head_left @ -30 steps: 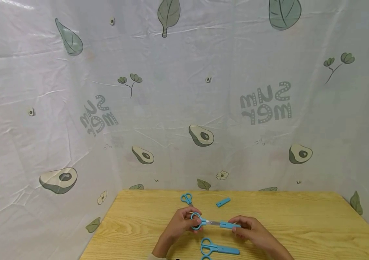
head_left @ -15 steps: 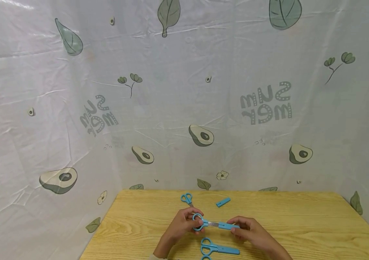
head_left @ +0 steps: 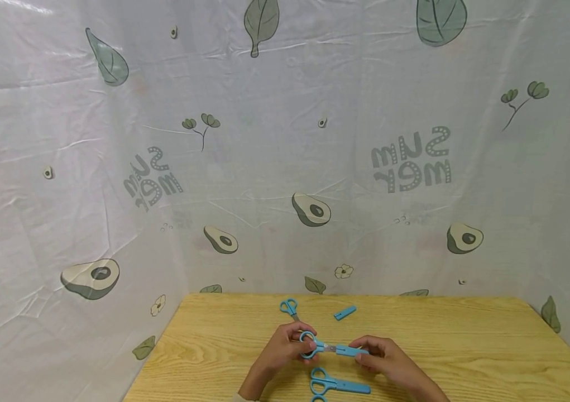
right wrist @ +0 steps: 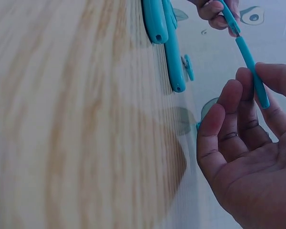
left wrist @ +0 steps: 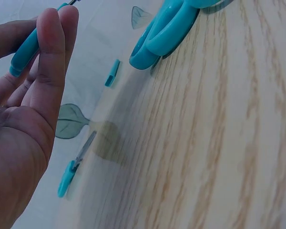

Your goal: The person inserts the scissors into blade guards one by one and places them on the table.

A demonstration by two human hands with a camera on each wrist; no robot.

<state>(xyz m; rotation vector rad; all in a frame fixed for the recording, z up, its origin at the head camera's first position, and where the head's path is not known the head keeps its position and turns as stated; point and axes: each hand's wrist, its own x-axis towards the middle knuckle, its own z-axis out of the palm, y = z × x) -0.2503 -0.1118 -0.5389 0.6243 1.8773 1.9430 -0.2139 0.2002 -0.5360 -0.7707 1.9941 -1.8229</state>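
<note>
Above the wooden table [head_left: 465,346], my left hand [head_left: 298,346] grips the ring handles of a small blue scissors [head_left: 307,344]. My right hand [head_left: 363,355] pinches a blue blade cap [head_left: 351,350] partly slid over that scissors' blade, and a short bit of bare metal [head_left: 329,348] still shows between the hands. In the left wrist view my fingers [left wrist: 52,52] curl round the blue handle [left wrist: 25,51]. The right wrist view has my thumb and fingertips [right wrist: 269,78] holding the cap [right wrist: 251,67].
A capped blue scissors [head_left: 336,385] lies on the table just in front of my hands. Further back lie an uncapped blue scissors [head_left: 288,307] and a loose blue cap [head_left: 345,312]. A printed plastic sheet [head_left: 285,167] walls the table on three sides.
My hands have drawn closer together and the cap has slid further over the blade, leaving less bare metal showing. Nothing else on the table moved.
</note>
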